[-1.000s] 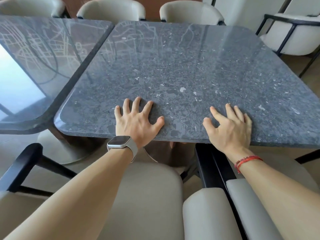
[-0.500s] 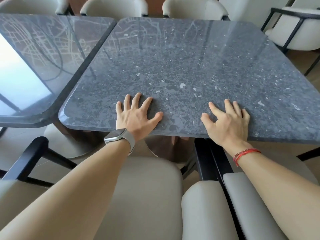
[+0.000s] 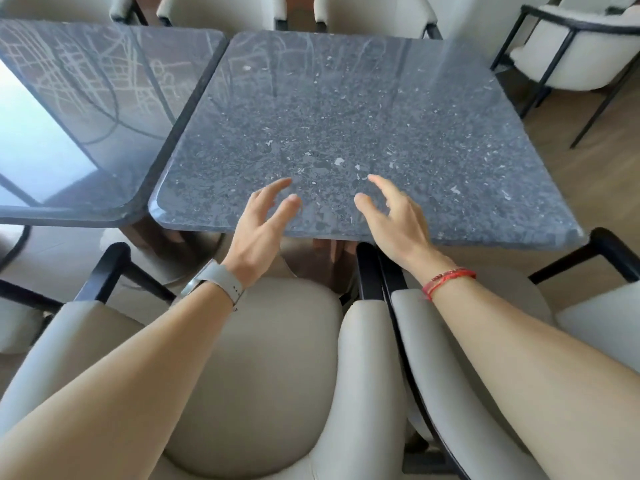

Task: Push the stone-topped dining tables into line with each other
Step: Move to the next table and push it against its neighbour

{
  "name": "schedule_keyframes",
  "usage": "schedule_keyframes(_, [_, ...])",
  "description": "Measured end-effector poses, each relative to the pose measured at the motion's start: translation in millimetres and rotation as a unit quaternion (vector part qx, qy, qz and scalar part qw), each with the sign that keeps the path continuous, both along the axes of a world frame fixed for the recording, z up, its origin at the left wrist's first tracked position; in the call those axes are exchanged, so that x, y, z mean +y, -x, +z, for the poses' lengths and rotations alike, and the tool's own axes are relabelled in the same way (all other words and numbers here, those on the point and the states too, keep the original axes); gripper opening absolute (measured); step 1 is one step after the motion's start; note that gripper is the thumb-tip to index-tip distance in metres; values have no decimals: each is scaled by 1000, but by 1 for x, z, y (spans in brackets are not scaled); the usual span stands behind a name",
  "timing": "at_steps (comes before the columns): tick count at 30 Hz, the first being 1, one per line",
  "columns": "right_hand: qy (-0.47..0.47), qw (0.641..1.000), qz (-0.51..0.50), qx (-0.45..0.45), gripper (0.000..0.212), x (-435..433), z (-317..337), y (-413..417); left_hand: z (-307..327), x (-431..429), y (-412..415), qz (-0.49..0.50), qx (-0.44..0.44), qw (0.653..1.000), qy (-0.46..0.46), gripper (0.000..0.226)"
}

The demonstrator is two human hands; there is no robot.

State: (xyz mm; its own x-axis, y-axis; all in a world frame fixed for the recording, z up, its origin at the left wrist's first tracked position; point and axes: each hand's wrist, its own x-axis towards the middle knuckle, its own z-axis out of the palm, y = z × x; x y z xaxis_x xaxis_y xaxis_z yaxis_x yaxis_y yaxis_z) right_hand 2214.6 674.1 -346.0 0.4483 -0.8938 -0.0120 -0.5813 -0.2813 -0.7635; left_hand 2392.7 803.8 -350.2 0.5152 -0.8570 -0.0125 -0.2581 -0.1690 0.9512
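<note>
A square table with a speckled grey stone top (image 3: 346,109) fills the middle of the view. A second stone-topped table (image 3: 86,98) stands against its left side, its near edge lying slightly farther from me. My left hand (image 3: 263,226), with a watch on the wrist, hovers above the right table's near edge, fingers apart, holding nothing. My right hand (image 3: 394,216), with a red cord bracelet, hovers beside it in the same way. Neither palm rests on the stone.
Two beige armchairs (image 3: 263,358) with black frames stand right below my arms, tucked at the table's near side. More beige chairs (image 3: 221,8) line the far side. Another armchair (image 3: 581,46) stands at the back right on the wooden floor (image 3: 588,174).
Both hands lay flat on the right table's near edge before; now they are lifted off and turned inward. The table's near edge lies farther from me than before.
</note>
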Motion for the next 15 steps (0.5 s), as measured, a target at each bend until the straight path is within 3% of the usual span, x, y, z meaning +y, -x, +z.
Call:
schedule_keyframes(5, [-73, 990, 8, -117, 49, 48, 69, 19, 71, 46, 34, 4, 64, 994, 86, 64])
schedule_keyframes(11, [-111, 975, 27, -192, 51, 122, 153, 63, 133, 121, 67, -17, 102, 983, 150, 49])
schedule_keyframes(15, [-134, 962, 48, -232, 41, 161, 198, 89, 167, 166, 83, -20, 131, 978, 160, 61])
